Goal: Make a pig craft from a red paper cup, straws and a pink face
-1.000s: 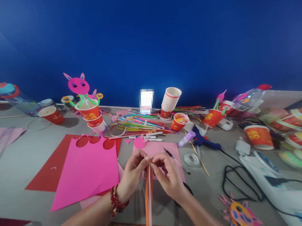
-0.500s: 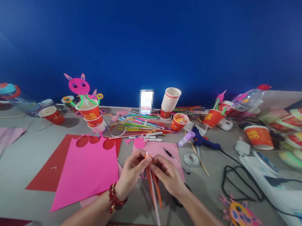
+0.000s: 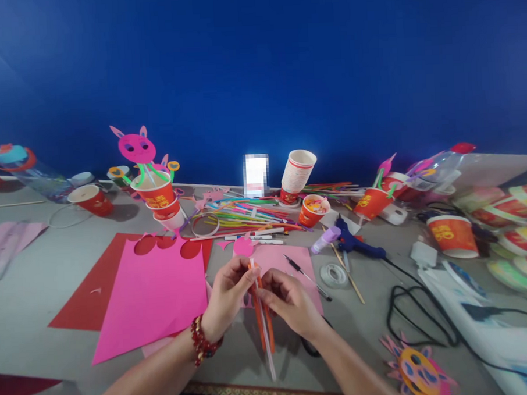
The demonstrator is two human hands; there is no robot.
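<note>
My left hand (image 3: 227, 295), with a red beaded bracelet at the wrist, pinches the upper end of a pale, thin straw (image 3: 269, 355) together with orange pipe cleaner (image 3: 270, 332). The orange strands hang along both sides of the straw, which points down toward the table's front edge. My right hand (image 3: 288, 301) has its thumb and fingers closed on the orange pipe cleaner just below the left fingertips. Exactly how the strands meet the straw is hidden behind the fingers. Light pink paper (image 3: 299, 260) lies under the hands.
Bright pink paper (image 3: 150, 301) with cut-out holes lies left over red paper (image 3: 82, 307). Behind are a pile of pipe cleaners (image 3: 242, 217), stacked cups (image 3: 298, 172) and a cup with a pink figure (image 3: 154, 193). A blue glue gun (image 3: 357, 246), tape (image 3: 334, 275) and cable (image 3: 393, 314) lie right.
The straw's lower end has drawn up and slightly left. The right-hand orange strand has swung in closer to the straw. My right hand has shifted slightly left, still at the bundle.
</note>
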